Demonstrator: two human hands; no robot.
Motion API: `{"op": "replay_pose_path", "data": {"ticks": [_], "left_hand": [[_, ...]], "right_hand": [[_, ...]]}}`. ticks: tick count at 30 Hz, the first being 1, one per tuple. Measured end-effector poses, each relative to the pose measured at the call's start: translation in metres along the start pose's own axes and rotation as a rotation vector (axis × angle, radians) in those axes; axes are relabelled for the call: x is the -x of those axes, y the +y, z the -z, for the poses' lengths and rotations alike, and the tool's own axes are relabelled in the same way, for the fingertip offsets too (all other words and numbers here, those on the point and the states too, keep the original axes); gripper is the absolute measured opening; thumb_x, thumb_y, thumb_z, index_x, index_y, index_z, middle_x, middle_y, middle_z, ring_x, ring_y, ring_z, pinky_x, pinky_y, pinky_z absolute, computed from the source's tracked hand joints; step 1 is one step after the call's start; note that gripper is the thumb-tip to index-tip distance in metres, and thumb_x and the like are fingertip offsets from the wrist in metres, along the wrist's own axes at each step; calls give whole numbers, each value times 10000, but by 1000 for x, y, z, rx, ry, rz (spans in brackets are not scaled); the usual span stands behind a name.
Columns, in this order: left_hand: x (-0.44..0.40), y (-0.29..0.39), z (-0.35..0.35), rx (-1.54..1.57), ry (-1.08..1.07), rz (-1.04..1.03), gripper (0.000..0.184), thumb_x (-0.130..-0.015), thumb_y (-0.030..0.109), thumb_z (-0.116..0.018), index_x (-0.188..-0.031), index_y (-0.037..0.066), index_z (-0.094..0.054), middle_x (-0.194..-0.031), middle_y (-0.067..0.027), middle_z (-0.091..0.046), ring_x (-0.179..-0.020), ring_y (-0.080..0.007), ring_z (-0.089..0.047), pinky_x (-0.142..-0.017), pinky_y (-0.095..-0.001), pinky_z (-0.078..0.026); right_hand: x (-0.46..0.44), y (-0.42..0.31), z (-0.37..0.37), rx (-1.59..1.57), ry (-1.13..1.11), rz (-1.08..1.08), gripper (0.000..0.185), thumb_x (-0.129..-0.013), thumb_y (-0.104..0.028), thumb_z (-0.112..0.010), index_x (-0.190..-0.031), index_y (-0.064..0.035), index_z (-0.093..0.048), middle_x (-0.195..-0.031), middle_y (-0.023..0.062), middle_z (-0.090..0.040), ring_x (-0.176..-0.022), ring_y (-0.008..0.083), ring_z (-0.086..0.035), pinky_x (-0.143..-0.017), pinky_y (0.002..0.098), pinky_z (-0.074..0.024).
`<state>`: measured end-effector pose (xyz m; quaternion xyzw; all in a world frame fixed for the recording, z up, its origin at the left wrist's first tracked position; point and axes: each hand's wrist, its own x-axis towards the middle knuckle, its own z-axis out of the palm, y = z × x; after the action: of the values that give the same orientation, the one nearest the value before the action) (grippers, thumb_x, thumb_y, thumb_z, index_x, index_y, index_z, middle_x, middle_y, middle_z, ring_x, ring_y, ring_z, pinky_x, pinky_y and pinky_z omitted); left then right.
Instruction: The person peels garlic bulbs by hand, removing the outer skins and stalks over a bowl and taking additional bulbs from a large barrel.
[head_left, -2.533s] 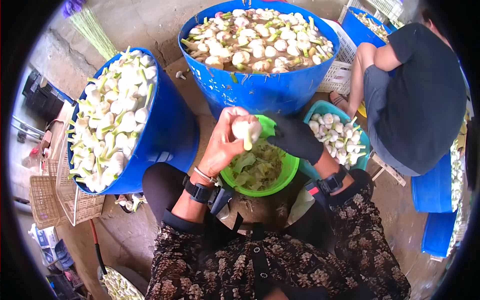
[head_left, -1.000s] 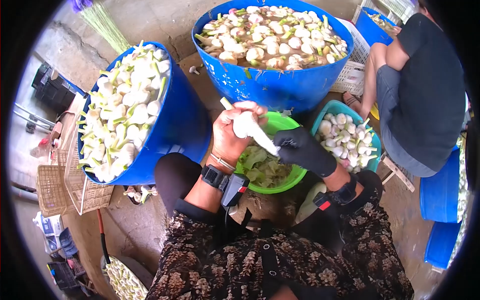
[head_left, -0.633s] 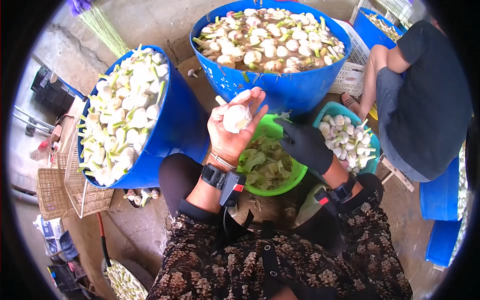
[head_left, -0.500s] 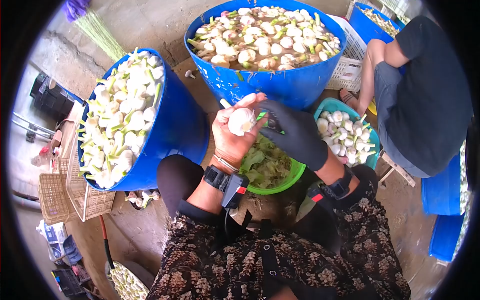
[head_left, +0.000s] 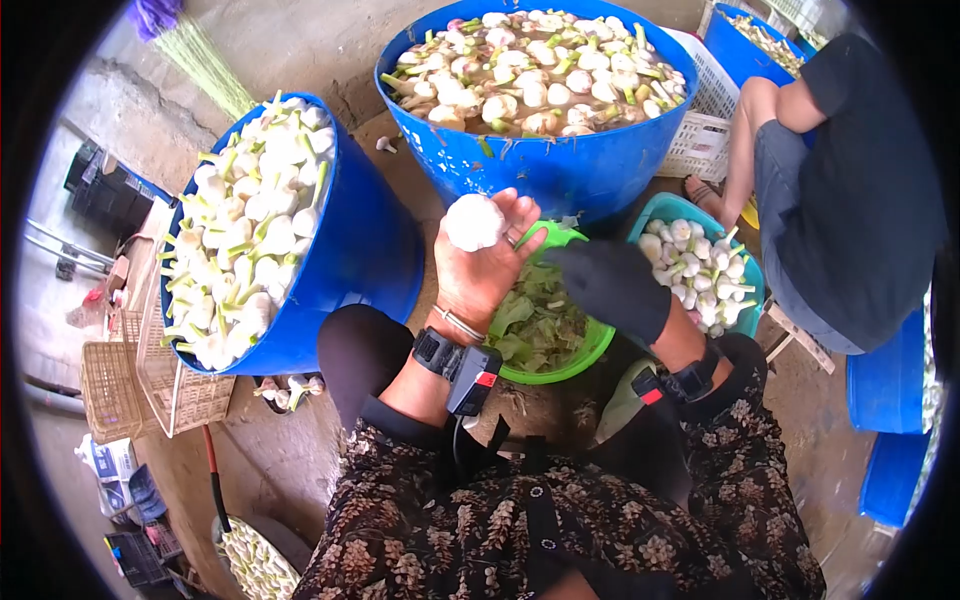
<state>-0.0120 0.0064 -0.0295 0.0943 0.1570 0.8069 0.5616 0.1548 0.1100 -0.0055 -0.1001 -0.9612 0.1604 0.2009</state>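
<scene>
A white garlic bulb (head_left: pixel 474 222) rests in my left hand (head_left: pixel 480 262), which is bare, palm up, with some fingers stretched out beside the bulb. My right hand (head_left: pixel 610 287), in a black glove, is just right of it, over the edge of a bright green basin (head_left: pixel 603 350); its fingertips are dark and blurred, so any hold is unclear. Peeled leaves and skins (head_left: pixel 540 325) lie in the green basin. Right of my right hand, a teal basin (head_left: pixel 755 297) holds garlic bulbs with short green stems.
A large blue tub (head_left: pixel 520 175) of garlic in water stands ahead. Another blue tub (head_left: pixel 370 240), full of white garlic, is at the left, near plastic crates (head_left: pixel 180 385). A person in a dark shirt (head_left: pixel 860 200) sits at the right, by more blue tubs (head_left: pixel 885 375).
My right hand has drawn away from the bulb to the right. The bulb has turned in my left hand, and the fingers there have spread more.
</scene>
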Motion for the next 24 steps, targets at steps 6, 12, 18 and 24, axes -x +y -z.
{"op": "replay_pose_path", "data": {"ticks": [6,12,18,24], "left_hand": [[-1,0,8,-114,-56,-2,508,-915,415,-365,-1054,-3,-619,-884,-97,-627,-809,-272,-578,-815,-464,-478],[23,87,-24,-329,190,-159,468,-974,445,-316,-1003,62,-583,-859,-97,-617,-604,-208,-558,-457,-321,-427],[23,337,-55,-445,642,-829,400,-941,313,-489,-1120,-44,-455,-978,-146,-563,-881,-289,-578,-777,-458,-523],[35,297,-44,-710,55,-668,199,-948,160,-443,-836,31,-545,-786,-93,-592,-819,-221,-609,-829,-336,-499]], "right_hand": [[-13,5,8,-211,48,-94,199,-793,-289,-661,-764,-94,-636,-684,138,-613,-632,325,-614,-561,434,-471],[-14,3,-5,-164,-56,39,200,-806,-214,-638,-977,-113,-660,-799,157,-650,-724,339,-630,-669,430,-498],[-26,13,7,-256,39,54,167,-821,-158,-626,-958,-75,-675,-847,140,-676,-756,315,-651,-701,388,-509],[-40,27,17,-330,193,-33,144,-838,-189,-631,-942,-104,-685,-818,132,-675,-737,316,-656,-641,391,-508]]}}
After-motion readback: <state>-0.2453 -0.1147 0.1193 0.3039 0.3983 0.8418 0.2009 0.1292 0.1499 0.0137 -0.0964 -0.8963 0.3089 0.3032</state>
